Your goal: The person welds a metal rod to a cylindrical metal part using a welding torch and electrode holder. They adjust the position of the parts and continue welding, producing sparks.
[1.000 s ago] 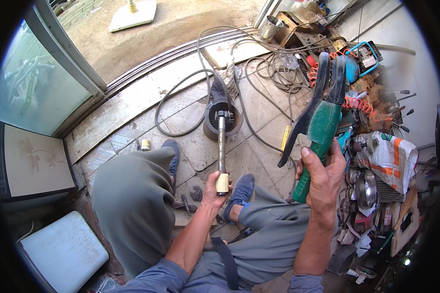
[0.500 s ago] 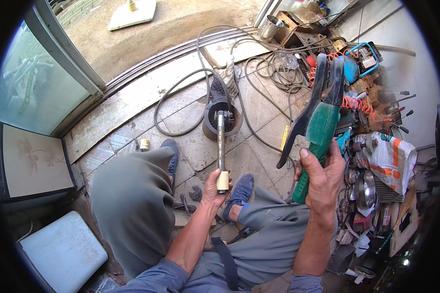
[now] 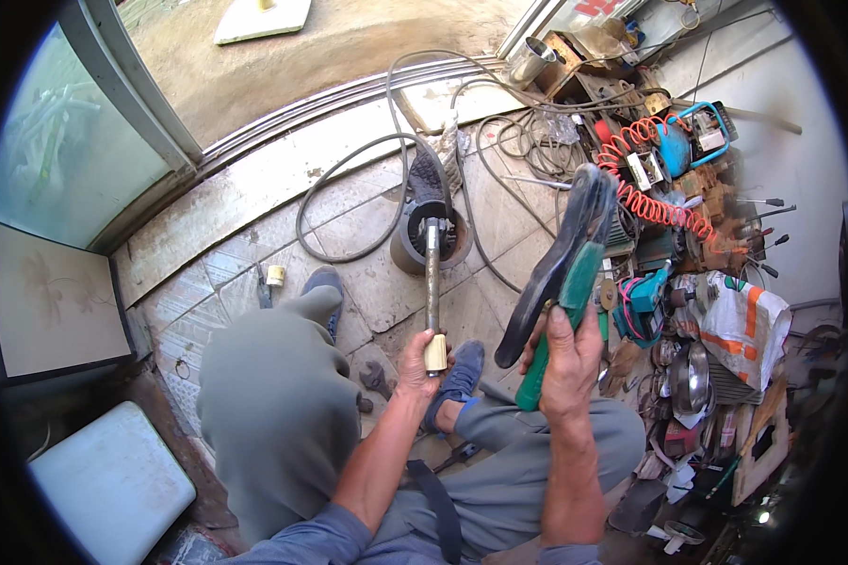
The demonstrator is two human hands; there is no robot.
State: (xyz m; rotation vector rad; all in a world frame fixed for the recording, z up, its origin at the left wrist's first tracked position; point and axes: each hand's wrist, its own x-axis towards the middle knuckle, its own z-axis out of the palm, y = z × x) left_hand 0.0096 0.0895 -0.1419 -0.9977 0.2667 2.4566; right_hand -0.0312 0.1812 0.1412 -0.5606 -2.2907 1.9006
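Note:
My left hand (image 3: 415,365) is closed around the near end of a metal rod (image 3: 432,292), beside a pale ribbed sleeve (image 3: 436,350) on it. The rod's far end rests in the mouth of a dark metal cylinder (image 3: 403,252) on the floor; what it touches inside is hard to see. My right hand (image 3: 572,369) grips the green handle of a welding electrode holder (image 3: 580,273). Its black jaws point up and away, and its black lever slants down to the left. My thumb lies along the green part, and the fingers behind are partly hidden.
A dark cable (image 3: 349,141) loops across the tiled floor. A wrench (image 3: 377,377) lies near my feet. On the right are an orange coiled hose (image 3: 664,209), a teal power tool (image 3: 643,301) and a white sack (image 3: 740,325). A pale stool (image 3: 113,480) stands at lower left.
My right hand has moved left and slightly down with the electrode holder, bringing it closer to the rod. My left hand stays on the rod almost in place.

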